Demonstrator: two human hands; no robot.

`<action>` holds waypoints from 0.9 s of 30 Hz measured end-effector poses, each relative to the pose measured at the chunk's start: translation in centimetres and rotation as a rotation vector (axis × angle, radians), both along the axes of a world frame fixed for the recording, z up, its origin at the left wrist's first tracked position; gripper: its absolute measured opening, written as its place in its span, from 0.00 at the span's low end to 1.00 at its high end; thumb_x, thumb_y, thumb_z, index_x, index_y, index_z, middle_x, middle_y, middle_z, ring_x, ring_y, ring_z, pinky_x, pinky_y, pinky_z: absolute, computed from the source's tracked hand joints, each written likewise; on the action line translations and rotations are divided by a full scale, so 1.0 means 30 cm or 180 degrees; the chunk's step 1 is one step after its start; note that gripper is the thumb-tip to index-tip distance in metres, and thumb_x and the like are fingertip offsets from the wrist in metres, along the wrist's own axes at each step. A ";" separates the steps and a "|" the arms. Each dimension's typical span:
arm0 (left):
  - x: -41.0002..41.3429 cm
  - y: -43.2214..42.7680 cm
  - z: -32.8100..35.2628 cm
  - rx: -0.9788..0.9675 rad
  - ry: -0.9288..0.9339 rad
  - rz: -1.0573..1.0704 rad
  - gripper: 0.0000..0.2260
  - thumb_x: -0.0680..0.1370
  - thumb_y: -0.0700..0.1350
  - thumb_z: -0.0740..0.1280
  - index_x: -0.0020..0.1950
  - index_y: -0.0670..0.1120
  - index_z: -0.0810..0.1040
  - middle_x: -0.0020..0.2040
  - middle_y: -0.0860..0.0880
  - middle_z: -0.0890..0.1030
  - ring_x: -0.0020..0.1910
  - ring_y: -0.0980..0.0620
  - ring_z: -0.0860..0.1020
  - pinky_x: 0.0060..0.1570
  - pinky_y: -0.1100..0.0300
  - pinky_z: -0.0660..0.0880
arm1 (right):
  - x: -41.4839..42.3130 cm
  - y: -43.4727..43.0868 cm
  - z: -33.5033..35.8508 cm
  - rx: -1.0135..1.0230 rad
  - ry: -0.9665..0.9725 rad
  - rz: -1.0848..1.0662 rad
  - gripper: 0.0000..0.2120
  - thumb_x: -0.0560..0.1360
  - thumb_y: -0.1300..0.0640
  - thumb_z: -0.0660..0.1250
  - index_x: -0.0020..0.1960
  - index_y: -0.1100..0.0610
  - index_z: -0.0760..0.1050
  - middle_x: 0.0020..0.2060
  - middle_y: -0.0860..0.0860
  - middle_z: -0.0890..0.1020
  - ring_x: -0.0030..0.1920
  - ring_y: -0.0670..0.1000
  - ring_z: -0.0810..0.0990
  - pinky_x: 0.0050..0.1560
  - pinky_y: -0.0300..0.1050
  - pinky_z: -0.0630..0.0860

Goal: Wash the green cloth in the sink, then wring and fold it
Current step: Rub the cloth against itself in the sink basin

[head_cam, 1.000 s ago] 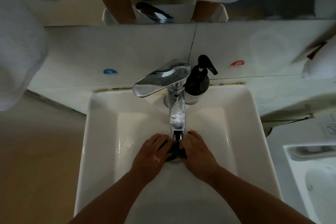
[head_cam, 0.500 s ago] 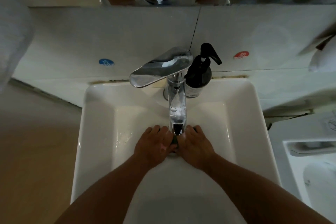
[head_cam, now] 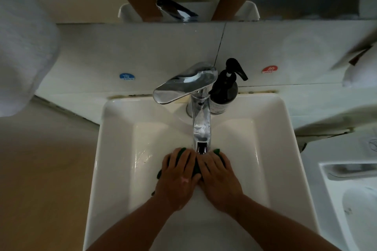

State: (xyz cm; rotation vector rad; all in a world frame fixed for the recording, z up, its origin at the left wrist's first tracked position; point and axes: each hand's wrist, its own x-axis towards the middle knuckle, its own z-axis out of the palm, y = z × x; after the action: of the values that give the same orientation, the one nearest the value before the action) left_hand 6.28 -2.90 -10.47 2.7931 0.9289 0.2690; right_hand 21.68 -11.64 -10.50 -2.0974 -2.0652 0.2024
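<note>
A dim washroom: a white sink (head_cam: 98, 149) set against pale wall tiles, with a chrome tap (head_cam: 201, 126) reaching out over the basin and a black pump bottle (head_cam: 224, 91) standing behind the right grip. White towels hang along the top and left edges of the view.

A second ago the green cloth (head_cam: 196, 167) was a dark wad bunched between curled fingers under the spout. It now lies pressed against the basin floor beneath both palms. Green shows past the fingertips, in the gap between the two grips, and to the outer side of the left grip (head_cam: 178, 177). Both the left and the right grip (head_cam: 219, 177) lie flat with fingers spread and fairly straight, bearing down on the cloth rather than clutching it.

This looks like the washing stage, with the cloth being kneaded just ahead of the spout. Wringing and folding are not yet begun. Whether water is running cannot be made out.
</note>
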 end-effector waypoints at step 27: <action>0.109 0.101 0.102 -0.0546 -0.0325 0.0631 0.15 0.73 0.46 0.74 0.53 0.44 0.72 0.46 0.42 0.77 0.43 0.41 0.76 0.39 0.49 0.81 | 0.067 0.163 0.009 0.0266 -0.0094 -0.0117 0.10 0.72 0.50 0.62 0.46 0.55 0.77 0.40 0.53 0.79 0.44 0.57 0.76 0.49 0.53 0.72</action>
State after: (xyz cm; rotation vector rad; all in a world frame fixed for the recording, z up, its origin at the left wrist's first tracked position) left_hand 9.54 0.13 -7.42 2.5108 1.1474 0.3395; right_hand 23.68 -6.76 -10.22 -2.0992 -2.0129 0.0786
